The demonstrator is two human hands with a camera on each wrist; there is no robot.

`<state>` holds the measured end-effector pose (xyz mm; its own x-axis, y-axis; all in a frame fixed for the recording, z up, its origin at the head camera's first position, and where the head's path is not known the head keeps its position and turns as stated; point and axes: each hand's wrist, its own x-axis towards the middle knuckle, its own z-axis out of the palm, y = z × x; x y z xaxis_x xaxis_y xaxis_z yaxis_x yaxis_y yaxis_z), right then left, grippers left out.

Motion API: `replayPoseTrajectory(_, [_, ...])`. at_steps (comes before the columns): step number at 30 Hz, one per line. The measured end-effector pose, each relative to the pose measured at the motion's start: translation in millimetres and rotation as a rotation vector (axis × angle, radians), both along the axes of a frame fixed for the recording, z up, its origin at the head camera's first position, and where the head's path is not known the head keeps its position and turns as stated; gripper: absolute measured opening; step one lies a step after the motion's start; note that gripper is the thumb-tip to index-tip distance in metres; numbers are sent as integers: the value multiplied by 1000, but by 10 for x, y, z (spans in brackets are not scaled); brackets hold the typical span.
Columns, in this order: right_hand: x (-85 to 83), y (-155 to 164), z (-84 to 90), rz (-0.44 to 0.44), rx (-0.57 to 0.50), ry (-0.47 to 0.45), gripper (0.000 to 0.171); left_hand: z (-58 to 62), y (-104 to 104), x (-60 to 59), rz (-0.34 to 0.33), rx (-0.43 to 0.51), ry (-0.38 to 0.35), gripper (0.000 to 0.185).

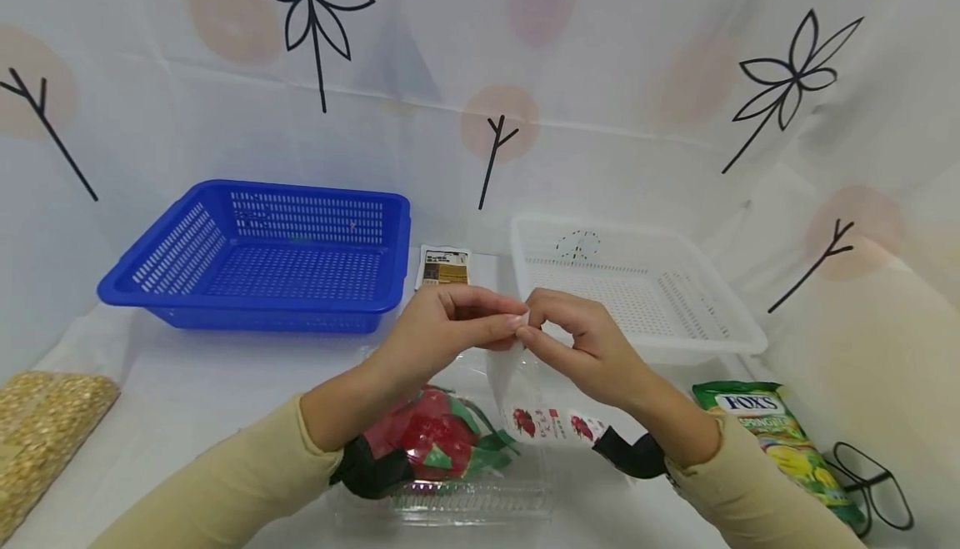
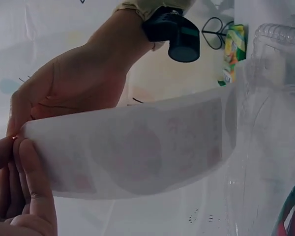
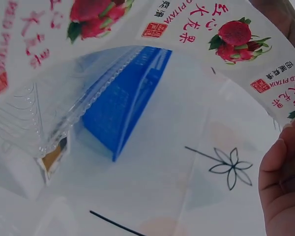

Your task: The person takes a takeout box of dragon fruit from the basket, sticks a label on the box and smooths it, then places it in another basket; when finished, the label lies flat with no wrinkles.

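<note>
**White dragon-fruit label strip: tear and tip hazards while held at one corner**

The white paper label strip printed with red dragon fruit [image 1: 517,391] is lifted above the middle of the table. Its upper end is pinched between the fingertips of both hands, while its lower end runs down to the clear plastic clamshell box [image 1: 450,499] holding a red dragon fruit [image 1: 431,441]. The left hand [image 1: 442,328] pinches the strip's tip with thumb and forefinger; the right hand [image 1: 581,341] pinches the same tip from the other side, fingers curled. The two grips touch.

Findings, as judgement:

- Both pinches sit on one small corner. A pull in opposing directions could tear the paper there rather than free the strip.
- The strip appears attached to or wrapped round the box; the pictures do not show where it is fixed. A sharp upward pull could lift or tip the light box and spill the fruit.
- In the left wrist view the strip bows in a loose curve [image 2: 137,147], so it may fold and stick to itself if adhesive.

Nearby: blue perforated plastic basket [image 1: 262,257], white perforated plastic basket [image 1: 637,282], green sweets bag [image 1: 772,432], black-framed spectacles [image 1: 870,491].
</note>
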<state>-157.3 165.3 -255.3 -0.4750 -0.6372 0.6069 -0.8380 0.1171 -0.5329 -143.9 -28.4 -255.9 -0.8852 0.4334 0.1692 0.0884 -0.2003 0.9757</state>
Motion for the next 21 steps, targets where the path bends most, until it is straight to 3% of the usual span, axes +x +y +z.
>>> replayPoseTrajectory(7, [10,15,-17,34,36,26,19,-40,-19,-32,-66,0,-72,24])
replayPoseTrajectory(12, [3,31,-34,28,44,43,22,-45,-9,-40,-59,-44,-52,23])
replayPoseTrajectory(18, [12,63,-37,41,38,-31,19,-7,-6,-16,-27,-79,-29,23])
replayPoseTrajectory(21, [11,66,-39,41,-2,-18,20,10,-14,-2,-16,-96,-7,23])
